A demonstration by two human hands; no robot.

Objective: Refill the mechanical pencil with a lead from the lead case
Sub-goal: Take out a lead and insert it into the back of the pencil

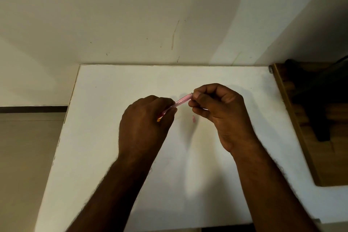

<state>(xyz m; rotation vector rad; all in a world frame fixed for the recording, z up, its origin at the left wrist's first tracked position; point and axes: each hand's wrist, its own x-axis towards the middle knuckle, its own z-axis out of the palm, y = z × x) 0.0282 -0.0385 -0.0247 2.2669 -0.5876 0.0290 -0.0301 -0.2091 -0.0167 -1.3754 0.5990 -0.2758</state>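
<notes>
Both forearms reach over the white counter [226, 184], left hand [145, 126] closed around the pink pencil [181, 100] to steady it, right hand [222, 111] fingers [197, 96] pinched at its open end, probably feeding lead in; a small pink bit [194, 118] sits below.

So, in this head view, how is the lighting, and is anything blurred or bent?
Head view: dim, warm light; soft double shadows of both hands fall on the white table; the wide lens curves the wall lines; the pink pencil between left hand and right hand looks slightly blurred.
</notes>
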